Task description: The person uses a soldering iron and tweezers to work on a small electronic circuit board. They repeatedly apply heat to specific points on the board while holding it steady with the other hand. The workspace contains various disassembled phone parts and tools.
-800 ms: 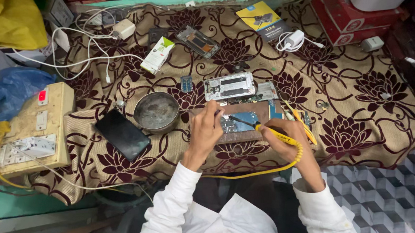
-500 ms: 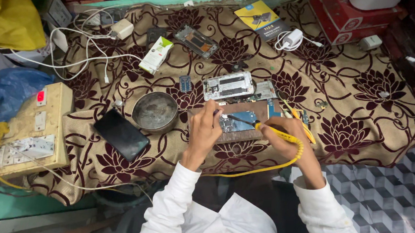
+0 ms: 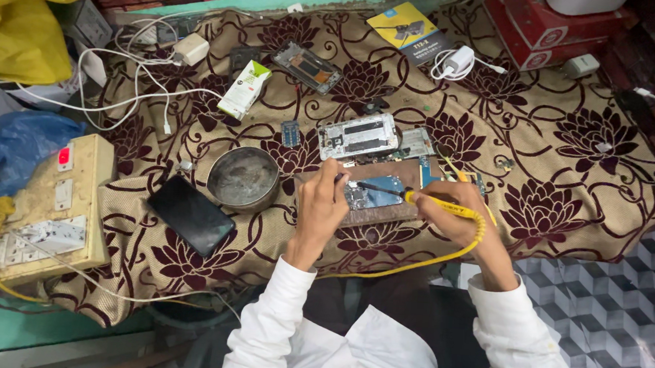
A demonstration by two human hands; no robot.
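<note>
My right hand [image 3: 454, 216] grips a yellow soldering iron [image 3: 443, 206] whose dark tip points left onto a small blue circuit board [image 3: 373, 195]. The board lies on a brown wooden block [image 3: 390, 173]. My left hand [image 3: 321, 207] is closed beside the board's left edge and pinches something thin against it; what it is I cannot make out. The iron's yellow cable [image 3: 414, 263] loops down toward my lap. Both sleeves are white.
An opened phone frame [image 3: 358, 136] lies just behind the block. A round metal bowl [image 3: 243, 178] and a black phone [image 3: 191, 214] sit to the left. A beige switchboard [image 3: 41, 218] stands at far left, with white cables, a charger and boxes at the back.
Both hands stay at the board. The soldering tip has shifted only slightly; nothing was picked up or let go.
</note>
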